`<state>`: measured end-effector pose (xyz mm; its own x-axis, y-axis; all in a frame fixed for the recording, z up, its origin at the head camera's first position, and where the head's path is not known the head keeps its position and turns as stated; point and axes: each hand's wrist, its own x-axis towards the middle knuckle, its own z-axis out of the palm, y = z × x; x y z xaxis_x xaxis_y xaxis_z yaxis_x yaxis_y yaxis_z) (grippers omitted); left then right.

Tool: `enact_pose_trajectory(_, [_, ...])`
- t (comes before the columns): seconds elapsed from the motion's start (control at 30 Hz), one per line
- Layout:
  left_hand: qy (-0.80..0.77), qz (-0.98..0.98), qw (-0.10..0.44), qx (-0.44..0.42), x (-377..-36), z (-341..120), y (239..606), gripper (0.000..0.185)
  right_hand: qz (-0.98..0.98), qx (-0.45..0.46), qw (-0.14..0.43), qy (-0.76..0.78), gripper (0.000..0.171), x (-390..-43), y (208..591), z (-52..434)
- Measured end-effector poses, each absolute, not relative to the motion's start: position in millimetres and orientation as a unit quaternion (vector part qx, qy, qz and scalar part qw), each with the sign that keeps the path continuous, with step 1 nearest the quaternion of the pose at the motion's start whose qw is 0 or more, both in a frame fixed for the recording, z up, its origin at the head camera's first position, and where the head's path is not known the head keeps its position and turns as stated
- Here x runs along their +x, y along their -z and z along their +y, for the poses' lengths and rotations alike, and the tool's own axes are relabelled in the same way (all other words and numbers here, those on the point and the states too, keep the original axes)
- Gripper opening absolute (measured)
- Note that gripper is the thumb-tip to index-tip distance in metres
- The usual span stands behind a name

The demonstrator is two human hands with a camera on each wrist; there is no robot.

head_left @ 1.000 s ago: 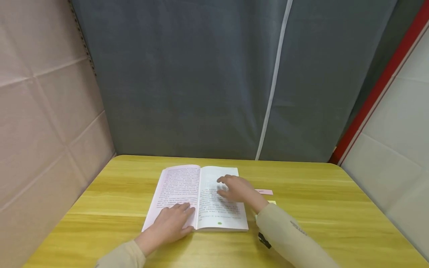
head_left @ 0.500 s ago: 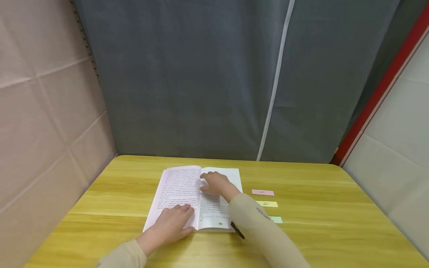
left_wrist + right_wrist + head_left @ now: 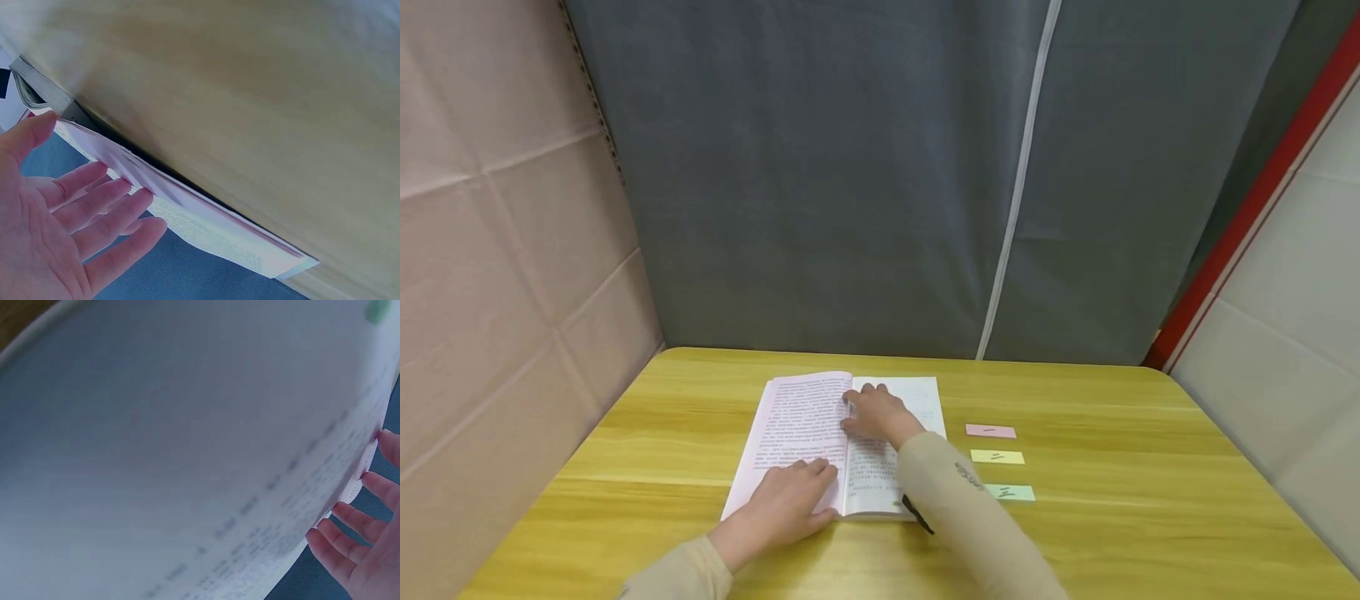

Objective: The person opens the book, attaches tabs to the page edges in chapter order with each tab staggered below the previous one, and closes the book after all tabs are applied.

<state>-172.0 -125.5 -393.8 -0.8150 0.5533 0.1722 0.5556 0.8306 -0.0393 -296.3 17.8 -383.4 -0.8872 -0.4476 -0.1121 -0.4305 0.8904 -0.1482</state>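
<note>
One open paperback book (image 3: pixel 838 442) lies flat in the lower middle of the head view, on a yellow wood-grain counter (image 3: pixel 1112 517) with a smooth, slightly shiny top and rounded corners. Its pages are thin white paper covered in rows of small dark print; the left page has a faint pink tint.

Two hands rest on the book. The left hand (image 3: pixel 786 500) lies at the lower left of the book with its fingers straight and spread, pressing the left page flat. From the left wrist view, its palm is open and its fingers (image 3: pixel 106 206) lie along the book's edge, where the stacked page ends show as a pale block. The right hand (image 3: pixel 872 414) sits at the upper middle of the book beside the centre fold, its fingers loosely bent against the right page; I cannot tell whether it pinches a page. Both arms wear beige fabric sleeves.

To the right of the book, three small rectangular paper notes lie in a column, apart from one another: one pink note (image 3: pixel 990 431) at the top, one yellow note (image 3: pixel 997 457) in the middle, one green note (image 3: pixel 1010 492) at the bottom.

Behind the counter hangs a grey cloth curtain (image 3: pixel 850 183).
</note>
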Motion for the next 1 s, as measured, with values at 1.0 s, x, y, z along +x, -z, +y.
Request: enact_pose_trajectory(1.0, [0.015, -0.957, 0.065, -0.283, -172, -128, 396, 0.040, 0.968, -0.236, 0.071, 0.042, 0.046, -285, 390, 17])
